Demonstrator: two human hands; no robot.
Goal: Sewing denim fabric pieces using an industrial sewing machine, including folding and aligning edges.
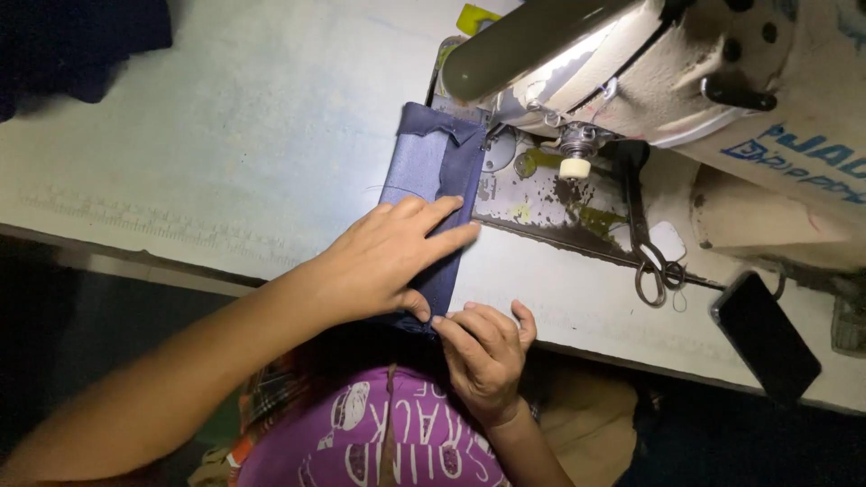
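While the left hand (388, 257) lay flat and open on the navy fabric strip (431, 176), the right hand (487, 347) pinched its near end at the table (225, 135) edge. At frame centre, the strip ran up under the sewing machine (686, 81).

Wide bare stretch of pale worn table top (244, 135) left of the narrow navy fabric strip (431, 180): open passage. Right side crowded: cream sewing machine head (686, 72) overhangs the stained metal bed plate (541, 203), steel scissors (651, 261) and black slab phone (765, 335) lie near the front edge.
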